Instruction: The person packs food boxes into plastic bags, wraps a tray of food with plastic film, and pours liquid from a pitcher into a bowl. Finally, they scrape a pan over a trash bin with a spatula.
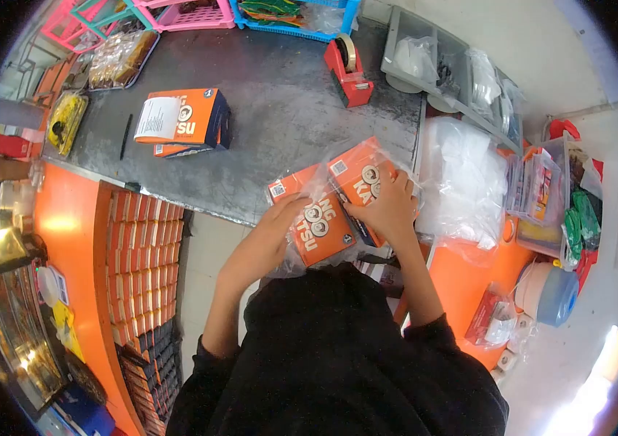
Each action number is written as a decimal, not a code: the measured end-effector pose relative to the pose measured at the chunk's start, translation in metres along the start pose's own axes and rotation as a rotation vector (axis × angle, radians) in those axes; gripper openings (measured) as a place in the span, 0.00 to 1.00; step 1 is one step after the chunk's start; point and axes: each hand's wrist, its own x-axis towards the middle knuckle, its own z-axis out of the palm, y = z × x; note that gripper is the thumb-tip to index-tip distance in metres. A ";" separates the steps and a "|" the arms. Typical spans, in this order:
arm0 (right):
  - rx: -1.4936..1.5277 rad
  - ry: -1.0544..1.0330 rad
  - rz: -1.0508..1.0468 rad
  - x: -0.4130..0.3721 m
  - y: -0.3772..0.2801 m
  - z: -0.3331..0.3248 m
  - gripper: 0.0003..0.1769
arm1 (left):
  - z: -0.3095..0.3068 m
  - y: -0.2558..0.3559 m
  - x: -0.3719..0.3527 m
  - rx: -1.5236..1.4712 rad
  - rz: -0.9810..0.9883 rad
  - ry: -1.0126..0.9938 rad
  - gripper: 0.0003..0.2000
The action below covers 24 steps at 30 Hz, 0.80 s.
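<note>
Two orange food boxes with dark sides stand side by side in a clear plastic bag [411,173] at the table's front edge, close to my body. On the left box [320,231], my left hand [278,224] grips the left side through the plastic, fingers bent over the top. My right hand [389,211] spans the right box [350,168], thumb at its near left side and fingers toward its right edge. The plastic bunches around both boxes. How far the bag covers them at the bottom is hidden.
More orange boxes [200,109] sit stacked on the dark table [273,102] under a paper slip [156,120]. A red tape dispenser [350,76] stands farther back. Right are a stack of clear plastic bags [461,182] and a grey divided tray [392,43]. Colored baskets [233,14] line the back.
</note>
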 end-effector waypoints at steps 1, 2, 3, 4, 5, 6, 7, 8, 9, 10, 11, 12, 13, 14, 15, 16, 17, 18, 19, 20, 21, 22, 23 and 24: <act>0.003 -0.009 -0.013 0.001 0.000 0.000 0.50 | 0.004 0.004 0.002 0.031 -0.004 -0.005 0.32; 0.024 0.010 0.020 0.001 -0.003 -0.001 0.50 | 0.007 0.007 0.004 0.035 -0.017 0.002 0.32; 0.044 0.031 0.053 0.000 -0.006 -0.001 0.50 | 0.008 0.008 0.005 0.012 -0.014 0.022 0.31; 0.046 0.022 0.040 -0.001 -0.009 -0.003 0.50 | 0.010 0.009 0.005 -0.011 -0.011 0.044 0.30; 0.027 0.017 0.088 -0.002 -0.012 -0.004 0.51 | 0.014 0.008 0.004 -0.008 -0.023 0.054 0.30; 0.008 0.013 0.135 -0.005 -0.015 -0.004 0.52 | 0.018 0.006 0.004 -0.026 -0.028 0.077 0.30; 0.010 0.010 0.120 -0.006 -0.016 -0.002 0.52 | 0.020 0.004 0.004 -0.043 -0.029 0.103 0.30; -0.006 0.024 0.149 -0.008 -0.017 0.001 0.53 | 0.021 0.005 0.005 -0.038 -0.034 0.117 0.30; -0.024 0.037 0.180 -0.011 -0.017 0.005 0.53 | 0.022 0.005 0.005 -0.051 -0.023 0.144 0.30; -0.024 0.036 0.169 -0.014 -0.017 0.006 0.53 | 0.022 0.004 0.004 -0.063 -0.010 0.168 0.30; -0.053 0.040 0.193 -0.017 -0.016 0.008 0.54 | 0.021 0.001 0.002 -0.063 -0.013 0.174 0.30; -0.085 0.047 0.218 -0.020 -0.016 0.009 0.55 | 0.020 -0.005 0.002 -0.064 0.041 0.162 0.30; -0.092 0.050 0.212 -0.022 -0.018 0.010 0.55 | 0.021 -0.010 0.002 -0.066 0.095 0.151 0.30; -0.050 0.004 0.247 -0.024 -0.020 0.012 0.54 | 0.024 -0.015 0.002 -0.069 0.096 0.162 0.30; -0.008 -0.038 0.273 -0.024 -0.023 0.014 0.53 | 0.026 -0.020 0.004 -0.098 0.119 0.153 0.30; -0.012 -0.032 0.246 -0.022 -0.016 0.031 0.53 | 0.024 -0.026 0.004 -0.122 0.138 0.152 0.31; -0.044 0.055 0.117 -0.019 -0.001 0.058 0.49 | 0.019 -0.029 0.001 -0.113 0.133 0.179 0.31; -0.073 0.144 -0.012 -0.017 0.008 0.071 0.45 | 0.014 -0.032 -0.003 -0.279 0.105 0.231 0.31; -0.073 0.148 -0.038 -0.019 0.011 0.062 0.45 | 0.009 -0.035 -0.008 -0.448 0.082 0.282 0.31; -0.188 -0.018 -0.166 -0.018 0.012 0.043 0.40 | 0.005 -0.041 -0.012 -0.434 0.125 0.429 0.30; -0.305 -0.183 -0.288 -0.017 0.002 0.021 0.35 | -0.006 -0.046 -0.017 -0.427 0.129 0.453 0.30; -0.232 -0.244 -0.325 -0.013 -0.030 -0.013 0.33 | -0.018 -0.053 -0.025 -0.347 0.109 0.412 0.32; -0.158 -0.305 -0.356 -0.005 -0.074 -0.048 0.32 | -0.026 -0.057 -0.031 -0.271 0.089 0.365 0.34; -0.019 -0.173 -0.530 0.005 -0.120 -0.064 0.32 | -0.029 -0.058 -0.035 -0.271 0.089 0.374 0.34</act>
